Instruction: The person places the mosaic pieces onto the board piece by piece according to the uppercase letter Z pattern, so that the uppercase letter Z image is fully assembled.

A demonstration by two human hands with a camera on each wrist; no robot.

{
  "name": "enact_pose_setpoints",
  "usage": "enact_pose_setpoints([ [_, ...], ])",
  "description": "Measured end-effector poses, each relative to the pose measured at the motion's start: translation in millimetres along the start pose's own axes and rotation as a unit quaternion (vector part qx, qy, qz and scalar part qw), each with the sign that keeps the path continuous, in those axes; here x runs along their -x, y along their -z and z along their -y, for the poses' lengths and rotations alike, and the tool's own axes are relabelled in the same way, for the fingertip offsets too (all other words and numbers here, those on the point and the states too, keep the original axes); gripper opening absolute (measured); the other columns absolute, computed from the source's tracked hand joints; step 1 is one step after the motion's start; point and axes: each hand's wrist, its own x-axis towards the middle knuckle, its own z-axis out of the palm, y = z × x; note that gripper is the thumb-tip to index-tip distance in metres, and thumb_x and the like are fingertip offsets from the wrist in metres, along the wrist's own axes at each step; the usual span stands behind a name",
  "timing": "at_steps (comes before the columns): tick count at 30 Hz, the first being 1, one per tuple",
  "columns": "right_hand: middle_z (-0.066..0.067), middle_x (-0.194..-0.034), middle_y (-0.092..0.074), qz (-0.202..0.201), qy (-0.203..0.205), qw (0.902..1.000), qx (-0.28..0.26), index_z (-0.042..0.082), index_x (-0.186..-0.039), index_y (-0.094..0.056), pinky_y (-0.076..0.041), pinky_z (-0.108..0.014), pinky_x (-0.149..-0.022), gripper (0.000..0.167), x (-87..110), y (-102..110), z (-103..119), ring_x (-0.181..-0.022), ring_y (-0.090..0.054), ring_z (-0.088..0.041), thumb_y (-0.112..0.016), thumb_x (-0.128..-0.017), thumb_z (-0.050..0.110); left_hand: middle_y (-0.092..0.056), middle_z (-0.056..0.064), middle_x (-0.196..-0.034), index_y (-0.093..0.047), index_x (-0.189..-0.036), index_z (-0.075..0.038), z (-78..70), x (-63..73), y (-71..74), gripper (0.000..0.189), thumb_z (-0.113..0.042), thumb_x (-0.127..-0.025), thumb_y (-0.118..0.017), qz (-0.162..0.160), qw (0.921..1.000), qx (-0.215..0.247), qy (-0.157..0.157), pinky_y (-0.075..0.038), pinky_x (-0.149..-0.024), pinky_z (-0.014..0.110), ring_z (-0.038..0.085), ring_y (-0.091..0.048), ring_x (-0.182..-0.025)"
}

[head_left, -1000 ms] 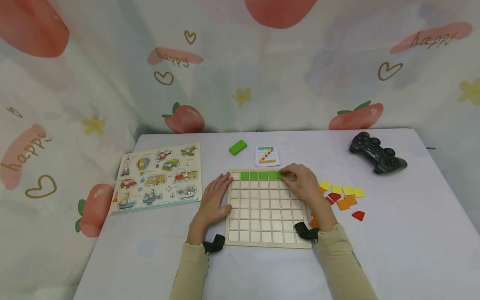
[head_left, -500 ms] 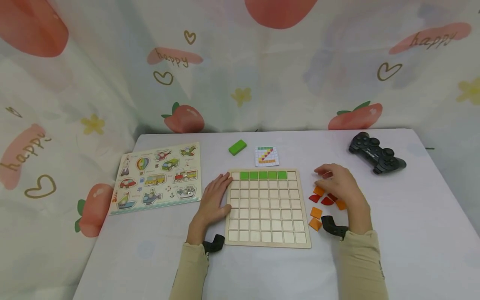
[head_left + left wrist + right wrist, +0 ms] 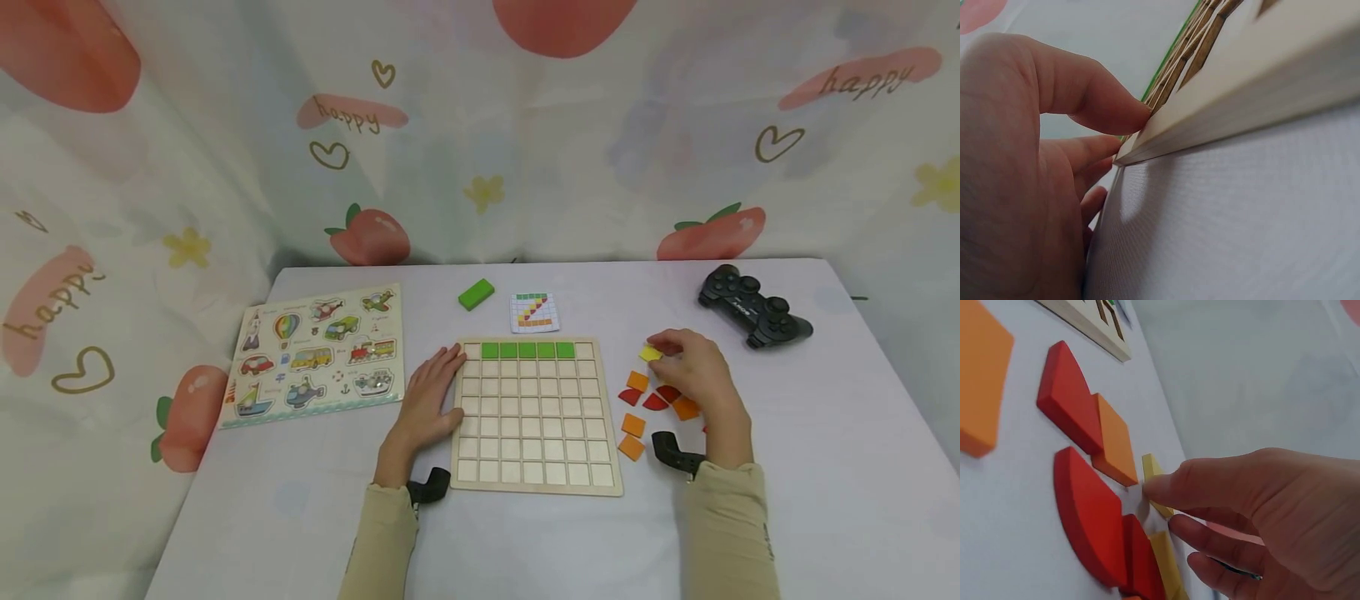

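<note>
A wooden grid board [image 3: 531, 428] lies in the middle of the table, with a row of green square tiles [image 3: 527, 350] in its top row. My left hand [image 3: 427, 400] rests along the board's left edge; in the left wrist view the thumb [image 3: 1116, 109] touches the rim. To the right of the board, my right hand [image 3: 697, 371] pinches a yellow tile [image 3: 649, 353] between thumb and fingers. Beside that hand lie orange square tiles [image 3: 633, 425] and red quarter-round tiles [image 3: 655, 402]. Other yellow tiles are mostly hidden by the hand.
Behind the board lie a pattern card [image 3: 534, 313] and a green block [image 3: 476, 294]. A picture puzzle board [image 3: 315, 354] with vehicles is at the left. A black game controller [image 3: 753, 307] sits at the back right.
My right hand has left the board's top row, where the last green tile now lies flat, and moved right to a yellow tile. The left hand has stayed put.
</note>
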Motion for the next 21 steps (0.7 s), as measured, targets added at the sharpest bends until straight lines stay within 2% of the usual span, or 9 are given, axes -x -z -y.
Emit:
enact_pose_setpoints([
  [4,-0.026,-0.117,-0.059,-0.022,0.014,0.9997,-0.003,-0.002,-0.123,-0.062,-0.051,-0.050,-0.083,0.038,-1.4,-6,2,-0.104,-0.050,-0.041,-0.068,-0.087,0.010,-0.025,0.001,-0.162,-0.036,-0.153,-0.011,0.5,0.0,-0.1,0.087,-0.024,-0.069,-0.055,0.000,1.0000,-0.005,0.000,-0.013,-0.120,0.044,0.019,-0.015,-0.150],
  [9,-0.024,-0.110,-0.064,-0.044,0.051,0.9974,-0.024,-0.003,-0.119,-0.064,-0.047,-0.051,-0.086,0.034,-3.8,-14,12,-0.100,-0.053,-0.037,-0.065,-0.086,0.005,-0.025,0.001,-0.162,-0.035,-0.153,-0.012,-0.3,-1.3,0.1,0.088,-0.025,-0.069,-0.055,0.005,0.9999,-0.011,0.002,-0.012,-0.120,0.042,0.019,-0.015,-0.150],
  [14,-0.022,-0.113,-0.064,-0.018,0.087,0.9957,-0.027,-0.001,-0.121,-0.064,-0.046,-0.054,-0.092,0.037,-6.4,-18,21,-0.105,-0.055,-0.038,-0.069,-0.087,0.011,-0.025,0.002,-0.162,-0.036,-0.153,-0.011,-1.5,-1.5,0.6,0.088,-0.025,-0.068,-0.055,0.005,0.9999,-0.011,0.001,-0.013,-0.120,0.043,0.020,-0.016,-0.150],
  [21,-0.022,-0.116,-0.064,0.047,0.071,0.9962,-0.019,-0.001,-0.120,-0.065,-0.045,-0.053,-0.093,0.036,-3.1,-7,10,-0.108,-0.055,-0.037,-0.069,-0.086,0.008,-0.026,0.003,-0.162,-0.035,-0.153,-0.010,-1.9,0.0,1.7,0.087,-0.024,-0.069,-0.054,0.005,1.0000,-0.002,0.004,-0.013,-0.120,0.044,0.021,-0.016,-0.150],
])
